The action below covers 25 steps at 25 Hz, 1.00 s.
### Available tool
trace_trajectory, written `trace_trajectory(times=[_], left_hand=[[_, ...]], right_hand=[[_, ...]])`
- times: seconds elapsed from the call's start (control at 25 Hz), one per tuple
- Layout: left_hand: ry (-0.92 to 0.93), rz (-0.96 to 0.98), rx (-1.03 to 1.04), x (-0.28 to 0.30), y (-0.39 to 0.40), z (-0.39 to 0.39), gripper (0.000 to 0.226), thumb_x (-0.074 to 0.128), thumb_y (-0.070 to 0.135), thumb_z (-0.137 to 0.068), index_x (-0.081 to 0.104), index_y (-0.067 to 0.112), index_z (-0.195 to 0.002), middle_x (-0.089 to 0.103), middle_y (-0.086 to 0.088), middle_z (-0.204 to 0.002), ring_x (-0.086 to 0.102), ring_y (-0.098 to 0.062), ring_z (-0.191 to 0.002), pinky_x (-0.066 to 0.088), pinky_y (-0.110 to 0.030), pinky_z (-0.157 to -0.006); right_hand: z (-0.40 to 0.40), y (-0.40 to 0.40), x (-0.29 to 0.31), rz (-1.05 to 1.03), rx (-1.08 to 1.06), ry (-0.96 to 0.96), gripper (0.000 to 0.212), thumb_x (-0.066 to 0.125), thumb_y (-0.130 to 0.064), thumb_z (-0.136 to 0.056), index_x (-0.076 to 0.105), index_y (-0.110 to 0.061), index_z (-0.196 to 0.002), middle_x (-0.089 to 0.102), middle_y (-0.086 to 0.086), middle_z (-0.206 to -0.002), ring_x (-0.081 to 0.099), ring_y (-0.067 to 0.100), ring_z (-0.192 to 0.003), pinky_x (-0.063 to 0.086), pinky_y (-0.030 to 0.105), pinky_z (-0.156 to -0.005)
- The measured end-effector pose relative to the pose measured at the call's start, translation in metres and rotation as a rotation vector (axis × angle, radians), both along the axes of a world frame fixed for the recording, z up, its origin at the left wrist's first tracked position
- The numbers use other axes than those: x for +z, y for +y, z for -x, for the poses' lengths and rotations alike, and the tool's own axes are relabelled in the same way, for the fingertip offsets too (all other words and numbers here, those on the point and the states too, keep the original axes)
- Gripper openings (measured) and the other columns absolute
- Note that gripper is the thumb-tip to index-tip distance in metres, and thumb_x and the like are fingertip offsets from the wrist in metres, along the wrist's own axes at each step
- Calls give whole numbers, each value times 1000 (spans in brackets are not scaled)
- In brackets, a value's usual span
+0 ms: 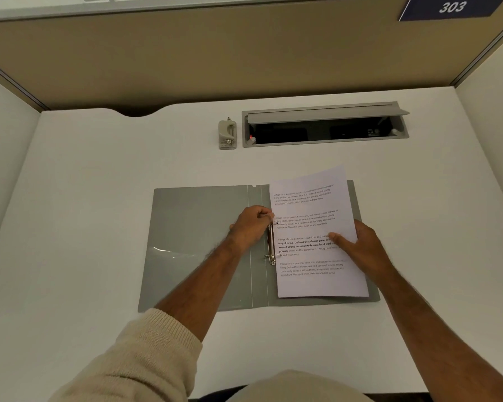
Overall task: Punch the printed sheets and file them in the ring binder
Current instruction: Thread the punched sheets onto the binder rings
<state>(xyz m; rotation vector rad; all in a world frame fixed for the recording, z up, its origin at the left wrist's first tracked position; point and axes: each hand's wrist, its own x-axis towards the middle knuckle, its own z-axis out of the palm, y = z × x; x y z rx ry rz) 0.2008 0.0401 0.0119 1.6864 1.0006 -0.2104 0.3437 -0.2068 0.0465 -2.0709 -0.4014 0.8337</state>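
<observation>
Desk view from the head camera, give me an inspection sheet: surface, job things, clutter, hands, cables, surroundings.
Surface: white desk, with an open cable hatch at the back.
Job things: grey binder lies open; printed sheets lie on its right half beside the metal rings; hole punch stands apart, left of the hatch.
Clutter: nothing seen.
Hands: left hand has its fingers curled at the upper ring; right hand grips the sheets' right edge, thumb on top.
Cables: nothing seen; hatch interior too dark to tell.
Surroundings: beige partition behind, white side panels, a sign reading 303.
</observation>
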Motion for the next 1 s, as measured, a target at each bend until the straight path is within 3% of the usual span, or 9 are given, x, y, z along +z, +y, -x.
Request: trace_trajectory(times=[0.2, 0.32, 0.44, 0.56, 0.64, 0.76, 1.0], left_hand=[[-52, -15, 62, 8, -3, 17, 22, 61, 50, -84, 69, 40, -103, 73, 19, -103, 69, -7, -103, 54, -44, -102], [-95, -91, -3, 18, -11, 31, 27, 65, 32, -96, 65, 24, -122, 67, 8, -114, 65, -12, -110, 54, -36, -102], [-104, -230, -107, 20, -12, 45, 40, 71, 32, -94, 61, 20, -131, 61, 6, -125, 57, -14, -123, 48, -33, -107], [-46, -357, -294, 27, -8, 56, 63, 76, 43, -89, 52, 23, -143, 52, 6, -143, 43, -13, -135, 39, -33, -114], [-26, -384, -385, 30, -4, 61, 81, 80, 49, -83, 44, 24, -151, 43, 4, -156, 35, -16, -145, 31, -33, -120], [18, -367, -449, 30, -1, 64, 101, 84, 50, -78, 30, 25, -160, 28, 4, -167, 22, -16, -154, 20, -29, -123], [26, -359, -491, 26, 0, 62, 101, 82, 50, -80, 27, 29, -161, 19, 6, -171, 9, -16, -159, 14, -35, -126]], right_hand=[[-2, -6, -15, 26, 0, 15, 42, 74, -34, -89, 60, -16, -124, 72, 1, -114, 72, 12, -90, 58, 25, -70], [0, -10, -20, 59, -27, 1, 42, 74, -34, -89, 57, -15, -122, 70, 3, -116, 70, 13, -89, 55, 23, -68], [1, -15, -25, 96, -59, -19, 51, 77, -36, -86, 52, -16, -126, 66, 4, -120, 68, 18, -95, 57, 29, -75], [2, -19, -33, 208, -63, -250, 62, 83, -43, -78, 51, -19, -125, 56, 2, -117, 59, 22, -102, 55, 42, -88], [6, -14, -32, 160, -2, -291, 59, 83, -40, -78, 53, -20, -125, 54, 0, -114, 55, 20, -99, 51, 34, -86], [19, 2, -25, -1, 170, -157, 52, 82, -31, -81, 55, -22, -124, 57, -2, -110, 57, 15, -95, 47, 18, -80], [40, 52, -25, 50, 531, -93, 76, 82, -39, -80, 42, -34, -144, 54, -10, -115, 56, 8, -100, 46, 14, -81]])
